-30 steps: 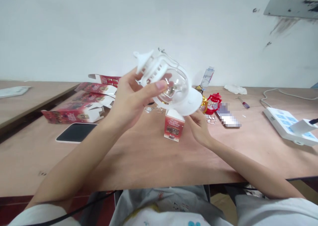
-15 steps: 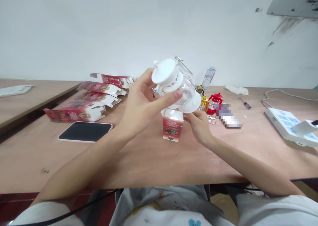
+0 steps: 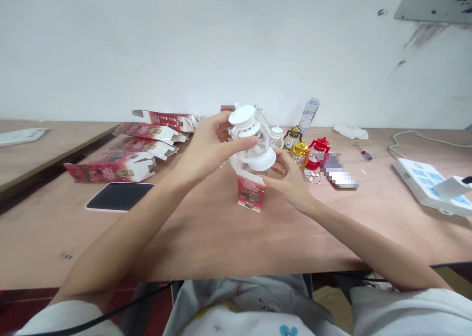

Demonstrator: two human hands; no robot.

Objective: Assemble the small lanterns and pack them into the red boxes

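Red box (image 3: 251,194): "Christmas" in script, rest blurred

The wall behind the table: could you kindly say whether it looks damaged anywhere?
Yes: near the grey frame at upper right, the wall has dark spots and a brownish smear, possibly damage, unlike its pale surface elsewhere.

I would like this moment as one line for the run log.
left hand: holds white lantern | right hand: beside red box | white lantern: tilted, above red box
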